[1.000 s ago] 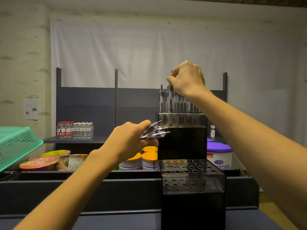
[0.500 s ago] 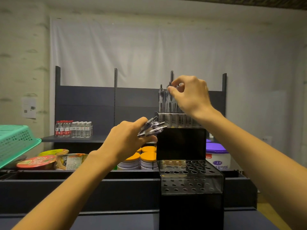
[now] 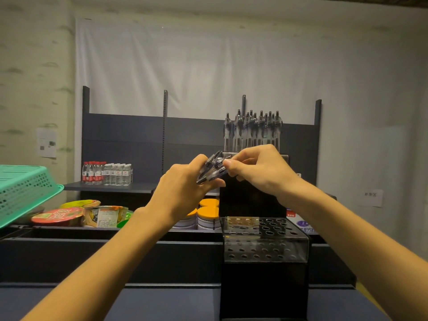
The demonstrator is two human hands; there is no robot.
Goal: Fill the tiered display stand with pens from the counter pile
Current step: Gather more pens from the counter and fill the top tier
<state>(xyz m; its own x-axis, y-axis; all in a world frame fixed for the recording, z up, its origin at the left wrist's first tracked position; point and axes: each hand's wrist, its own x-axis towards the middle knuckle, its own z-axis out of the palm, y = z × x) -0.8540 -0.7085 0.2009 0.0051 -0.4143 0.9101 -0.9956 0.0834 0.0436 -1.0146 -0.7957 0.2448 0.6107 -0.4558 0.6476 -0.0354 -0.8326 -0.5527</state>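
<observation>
Above the pen stand [image 3: 264, 246], we draw one pen from the bunch.
Our left hand [image 3: 183, 184] grips the bunch of pens [image 3: 212, 170]; our right hand [image 3: 259, 170] pinches one end with its fingers [image 3: 231, 164]. We should pull it straight out, holding the rest firm, then seat it upright in a free hole.

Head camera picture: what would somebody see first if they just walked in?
First, two hands meeting in the middle: the left hand grips a bunch of pens, and the right hand pinches one of them. Right behind stand pens upright in the stand's top tier, while the clear lower tier in front shows only empty holes. A green basket pokes in at far left.
</observation>
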